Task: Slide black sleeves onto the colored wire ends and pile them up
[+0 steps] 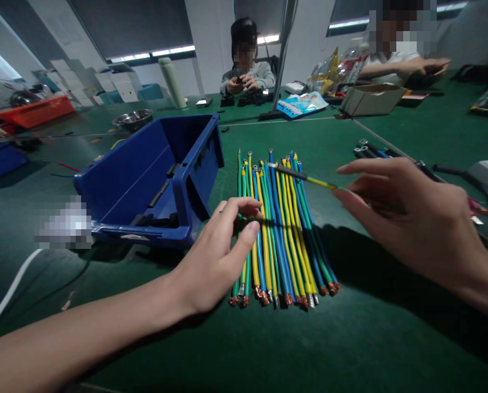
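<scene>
A row of several short cables (287, 229), blue, green and yellow, lies side by side on the green table. Metal lugs show at many far ends and bare copper strands at many near ends. Over the left part of the row hovers my left hand (223, 245), fingers bent and thumb apart, with nothing visible between them. To the right, my right hand (408, 218) pinches a thin yellow-green cable (323, 183) between thumb and fingers. That cable carries a black sleeve (291, 173) and a metal lug at its left tip, which extends above the row.
Left of the row stands a blue bin (133, 169) with black sleeves inside. Black cables (370, 149) lie behind my right hand. Farther back are a metal bowl (132, 119), a cardboard box (373, 100), a green bottle (172, 82), a metal post (283, 60) and two seated people.
</scene>
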Demonstrator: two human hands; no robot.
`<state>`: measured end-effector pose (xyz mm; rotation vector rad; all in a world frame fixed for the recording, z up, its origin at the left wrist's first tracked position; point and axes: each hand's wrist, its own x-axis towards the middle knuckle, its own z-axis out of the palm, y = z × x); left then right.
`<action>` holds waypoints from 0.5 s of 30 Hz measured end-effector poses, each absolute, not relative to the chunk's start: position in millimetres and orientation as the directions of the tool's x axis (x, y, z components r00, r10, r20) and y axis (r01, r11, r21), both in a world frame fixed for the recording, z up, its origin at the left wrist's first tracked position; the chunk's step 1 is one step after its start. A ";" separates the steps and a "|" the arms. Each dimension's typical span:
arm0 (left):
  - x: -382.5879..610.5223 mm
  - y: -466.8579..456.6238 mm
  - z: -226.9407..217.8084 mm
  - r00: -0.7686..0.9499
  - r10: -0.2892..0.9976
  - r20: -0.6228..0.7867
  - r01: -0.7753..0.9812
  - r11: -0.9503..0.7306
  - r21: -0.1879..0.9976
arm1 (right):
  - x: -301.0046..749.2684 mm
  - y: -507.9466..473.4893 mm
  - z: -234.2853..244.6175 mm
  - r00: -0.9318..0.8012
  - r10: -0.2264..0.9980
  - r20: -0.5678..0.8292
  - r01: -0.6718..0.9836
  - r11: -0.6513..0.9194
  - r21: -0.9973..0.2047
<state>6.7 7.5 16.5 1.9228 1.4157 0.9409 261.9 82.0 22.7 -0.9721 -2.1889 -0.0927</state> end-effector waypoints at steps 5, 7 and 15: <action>6.4 10.0 13.2 0.408 0.904 0.128 0.701 -0.400 0.591 | 265.7 88.6 25.9 -0.419 0.724 0.548 0.747 0.618 -0.246; 5.7 10.3 12.3 0.459 0.886 0.066 0.726 -0.417 0.548 | 265.5 89.6 26.2 -0.429 0.753 0.499 0.726 0.616 -0.305; 3.2 11.0 11.4 0.501 0.865 0.018 0.766 -0.453 0.456 | 262.0 89.9 13.3 -0.440 0.846 0.302 0.816 0.517 -0.259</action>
